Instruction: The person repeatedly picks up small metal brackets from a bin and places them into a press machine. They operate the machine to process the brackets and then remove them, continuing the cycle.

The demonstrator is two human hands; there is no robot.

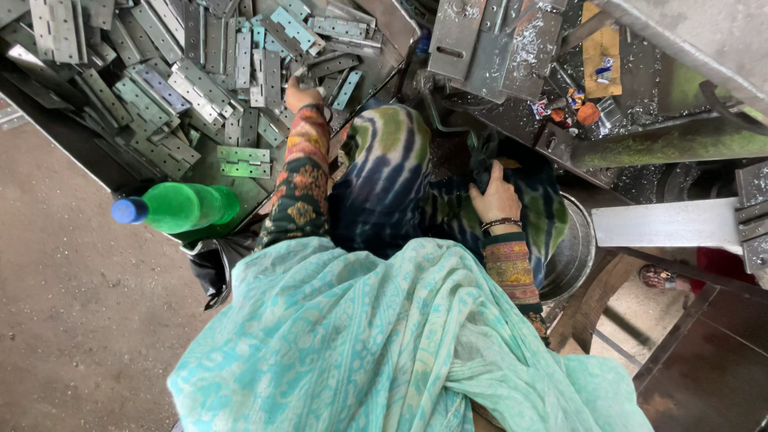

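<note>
My left hand [299, 93] reaches into a heap of grey metal hinges [184, 72] in a tray and its fingers close on one of the hinges [320, 67] at the heap's near edge. My right hand [498, 196] rests on the blue, green and white tie-dye cloth [400, 176] over my lap, gripping a fold of it. A turquoise patterned scarf [376, 344] hangs in front of me and hides my body.
A green plastic bottle [180, 206] with a blue cap lies at the tray's near corner. A metal machine bed [512, 48] strewn with shavings stands at the upper right. A steel bowl [574, 256] sits beside my right knee. Bare concrete floor [72, 304] lies left.
</note>
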